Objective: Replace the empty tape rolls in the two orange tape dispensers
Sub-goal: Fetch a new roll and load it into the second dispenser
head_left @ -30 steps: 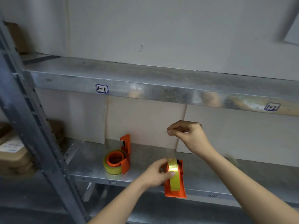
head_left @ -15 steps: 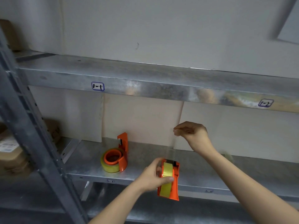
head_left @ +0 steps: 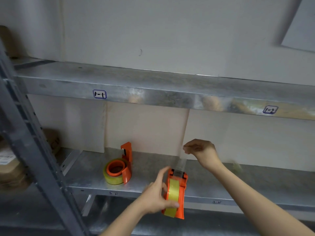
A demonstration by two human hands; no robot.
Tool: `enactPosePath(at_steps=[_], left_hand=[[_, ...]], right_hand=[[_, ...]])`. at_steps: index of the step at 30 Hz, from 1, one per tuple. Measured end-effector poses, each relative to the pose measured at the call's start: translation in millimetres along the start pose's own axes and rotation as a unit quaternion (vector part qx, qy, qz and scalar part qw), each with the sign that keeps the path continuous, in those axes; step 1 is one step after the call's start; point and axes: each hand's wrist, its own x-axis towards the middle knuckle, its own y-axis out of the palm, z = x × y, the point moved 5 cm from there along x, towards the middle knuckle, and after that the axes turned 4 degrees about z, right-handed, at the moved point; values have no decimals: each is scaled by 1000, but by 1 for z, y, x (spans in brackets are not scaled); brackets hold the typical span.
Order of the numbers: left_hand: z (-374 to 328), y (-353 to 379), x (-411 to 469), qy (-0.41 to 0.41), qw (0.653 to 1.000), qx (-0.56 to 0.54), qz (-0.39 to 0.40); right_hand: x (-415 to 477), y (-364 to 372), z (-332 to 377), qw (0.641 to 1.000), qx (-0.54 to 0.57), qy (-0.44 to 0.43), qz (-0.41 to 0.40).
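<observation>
My left hand [head_left: 156,195] grips an orange tape dispenser [head_left: 179,200] loaded with a yellowish tape roll [head_left: 173,193], held just in front of the lower shelf's edge. My right hand [head_left: 201,150] pinches the free end of a clear tape strip [head_left: 180,160] that stretches up from the dispenser's blade end. A second orange dispenser [head_left: 127,166] lies on its side on the lower shelf to the left, a yellowish tape roll [head_left: 112,178] around its orange hub.
The lower metal shelf [head_left: 238,184] runs across the view, with an upper shelf [head_left: 153,89] above it. A grey upright post [head_left: 34,155] slants at the left. Cardboard boxes [head_left: 8,169] sit beyond the post. A crumpled bit of tape [head_left: 237,166] lies on the shelf at right.
My left hand has tilted the dispenser so its blade end points up and back. My right hand moved slightly right, still pinching the tape end. The view shifted a little.
</observation>
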Motion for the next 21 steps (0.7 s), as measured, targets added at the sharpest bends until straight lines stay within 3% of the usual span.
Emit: enactPosePath(at_steps=[11, 21], left_hand=[[0, 13, -15, 45, 997, 56, 24], [1, 21, -14, 0, 988, 133, 74]], right_hand=[[-8, 13, -27, 999, -5, 36, 31], [-15, 30, -66, 992, -21, 104, 63]])
